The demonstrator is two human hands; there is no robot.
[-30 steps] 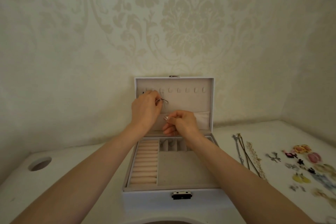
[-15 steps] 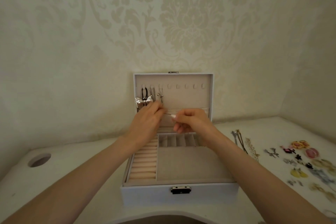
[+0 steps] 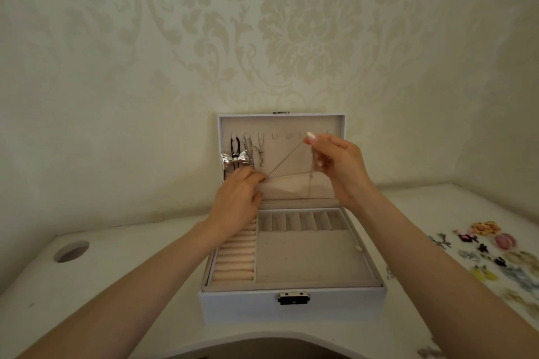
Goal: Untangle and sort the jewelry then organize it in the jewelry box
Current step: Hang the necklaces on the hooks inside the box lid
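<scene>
- A thin silver chain (image 3: 284,162) is held taut in front of the open lid (image 3: 335,125) of the box (image 3: 291,309).
- The chain is pinched at its upper end between thumb and forefinger of the right hand (image 3: 339,166), just before the hook row (image 3: 287,135); the remaining fingers are curled loosely.
- From that pinch, one run slants down-left to the left hand (image 3: 237,198); a second run hangs straight down over the lid pocket (image 3: 294,186).
- The lower end is pinched at the fingertips of the left hand, at the pocket's upper edge; the fingers are pressed together.
- Three pieces are hung on the leftmost hooks: a black cord (image 3: 234,151) with a silver bow (image 3: 234,160), a chain necklace (image 3: 248,151), and a fine necklace (image 3: 261,151) whose pendant is too small to be identified.
- The box base is divided into ring rolls (image 3: 234,262) at left, a row of narrow slots (image 3: 300,220) at the back, and one large tray (image 3: 309,256); all appear unfilled, though detail is soft.
- A dark latch (image 3: 293,298) is fitted to the front wall.
- The box is set on a white table (image 3: 116,271) with a round hole (image 3: 71,251) at far left.
- Small coloured trinkets (image 3: 493,256) are spread on the table at right, well apart from the box.
- Patterned wallpaper (image 3: 291,23) is seen behind.
</scene>
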